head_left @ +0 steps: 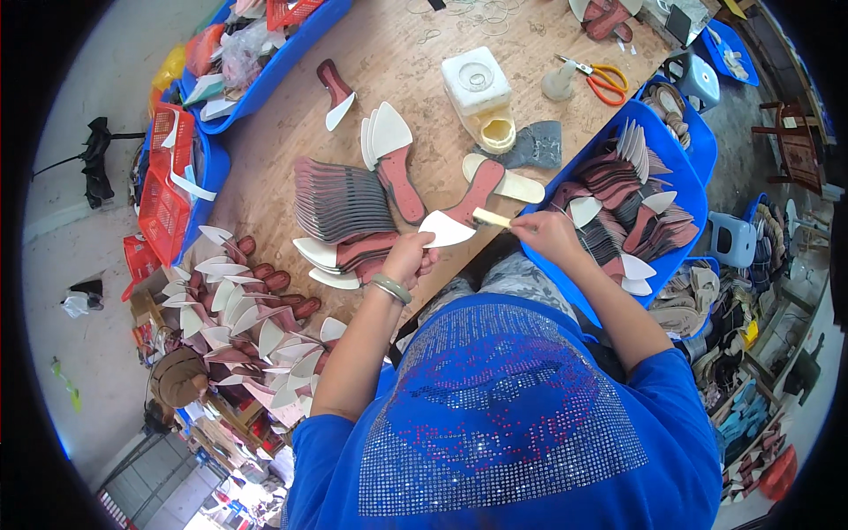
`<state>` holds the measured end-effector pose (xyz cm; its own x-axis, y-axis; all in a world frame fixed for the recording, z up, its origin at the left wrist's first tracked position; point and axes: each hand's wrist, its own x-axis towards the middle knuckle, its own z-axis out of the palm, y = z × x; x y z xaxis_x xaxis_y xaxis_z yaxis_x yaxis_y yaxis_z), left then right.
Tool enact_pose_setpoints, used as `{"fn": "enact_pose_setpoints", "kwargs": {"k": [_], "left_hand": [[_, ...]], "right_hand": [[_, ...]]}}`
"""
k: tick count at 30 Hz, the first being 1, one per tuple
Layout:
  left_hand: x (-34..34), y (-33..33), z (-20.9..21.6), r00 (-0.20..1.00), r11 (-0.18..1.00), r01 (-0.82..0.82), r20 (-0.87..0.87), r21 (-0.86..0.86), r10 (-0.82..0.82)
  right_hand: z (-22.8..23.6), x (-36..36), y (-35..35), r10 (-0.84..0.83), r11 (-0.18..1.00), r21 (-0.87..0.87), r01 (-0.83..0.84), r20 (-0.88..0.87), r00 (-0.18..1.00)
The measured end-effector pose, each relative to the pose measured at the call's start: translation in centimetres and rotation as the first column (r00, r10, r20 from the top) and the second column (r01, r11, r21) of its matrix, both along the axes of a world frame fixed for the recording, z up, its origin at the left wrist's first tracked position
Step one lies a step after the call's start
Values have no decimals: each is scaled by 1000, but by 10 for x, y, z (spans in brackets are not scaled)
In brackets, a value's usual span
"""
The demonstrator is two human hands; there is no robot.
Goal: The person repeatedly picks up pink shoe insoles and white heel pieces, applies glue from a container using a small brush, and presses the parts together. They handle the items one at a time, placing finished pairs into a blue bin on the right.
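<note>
My left hand (410,262) grips a shoe insole (446,229) by its white toe end, and the insole's dark red heel part points away from me. My right hand (549,237) pinches a small brush (491,218) with a pale handle, its dark tip at the edge of the insole. Behind them lies a pale, loose sole-shaped piece (519,186). Left of my hands, a fanned stack of red-and-black insoles (340,199) rests on the wooden table (402,75). More white-toed insoles (389,132) lie against that stack.
A white block (477,79) stands behind a yellowish cup (496,134). Orange-handled pliers (608,82) lie near a small whitish bottle (557,84). At right, a blue bin (693,190) holds stacked insoles. Many insoles (234,300) pile up at left, below red baskets (165,208).
</note>
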<state>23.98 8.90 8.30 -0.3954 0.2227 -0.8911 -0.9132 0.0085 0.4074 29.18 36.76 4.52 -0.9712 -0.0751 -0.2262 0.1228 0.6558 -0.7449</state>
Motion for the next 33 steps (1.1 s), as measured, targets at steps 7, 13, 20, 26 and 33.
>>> {"fn": "enact_pose_setpoints", "kwargs": {"k": [7, 13, 20, 26, 33], "left_hand": [[-6, -7, -2, 980, 983, 175, -85, -58, -179], [-11, -6, 1, 916, 916, 329, -157, -232, -369], [-5, -2, 2, 932, 923, 297, -138, -245, -336], [0, 0, 0, 952, 948, 242, -136, -206, -273], [6, 9, 3, 958, 957, 212, -149, -199, -244]], "right_hand": [[-26, -32, 24, -95, 979, 174, 108, -79, 992], [-38, -69, 29, -54, 946, 310, 94, -135, 989], [-39, -85, 14, 110, 939, 342, -24, -233, 966], [-33, -60, -7, 150, 973, 222, -64, -395, 906], [-14, -32, -60, 80, 996, -27, -86, -169, 982]]}}
